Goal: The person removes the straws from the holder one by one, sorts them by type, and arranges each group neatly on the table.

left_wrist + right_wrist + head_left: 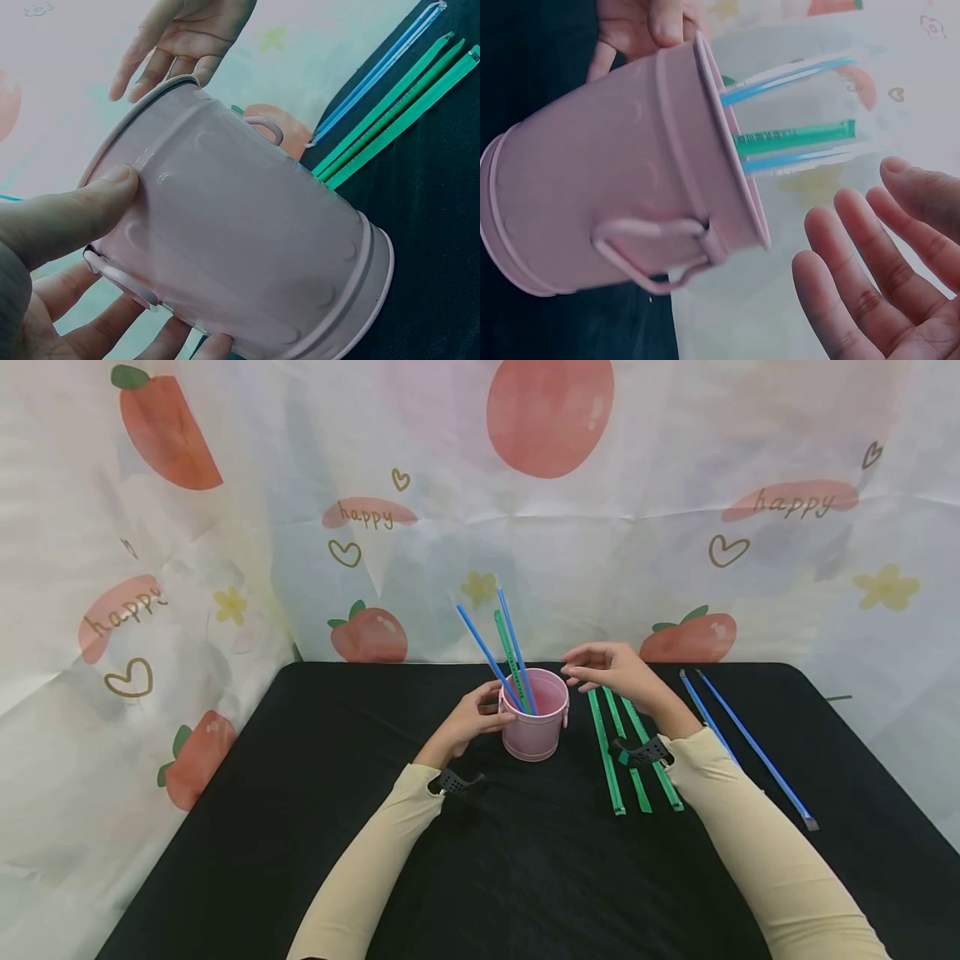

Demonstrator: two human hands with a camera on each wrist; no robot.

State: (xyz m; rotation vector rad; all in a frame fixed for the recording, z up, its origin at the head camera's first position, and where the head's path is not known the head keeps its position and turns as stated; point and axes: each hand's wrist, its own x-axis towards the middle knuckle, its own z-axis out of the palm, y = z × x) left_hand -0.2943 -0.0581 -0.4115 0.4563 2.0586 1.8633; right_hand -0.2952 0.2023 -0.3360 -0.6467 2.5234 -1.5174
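Observation:
A small pink bucket (531,740) with side handles stands upright on the black table. My left hand (472,717) holds it from the left, thumb on the wall below the rim (97,206) and fingers around the side by a handle. Two blue wrapped straws (480,637) and a green one (795,139) lean inside, their upper ends sticking out past the rim. To the right of the rim, my right hand (617,675) hovers with nothing in it, its fingers loosely bent and apart from the bucket.
Several green wrapped straws (607,760) lie side by side right of the bucket, under the right wrist. Farther right are two blue wrapped straws (761,756), one partly behind the right forearm. A printed cloth backdrop (450,460) rises behind the black table (570,877).

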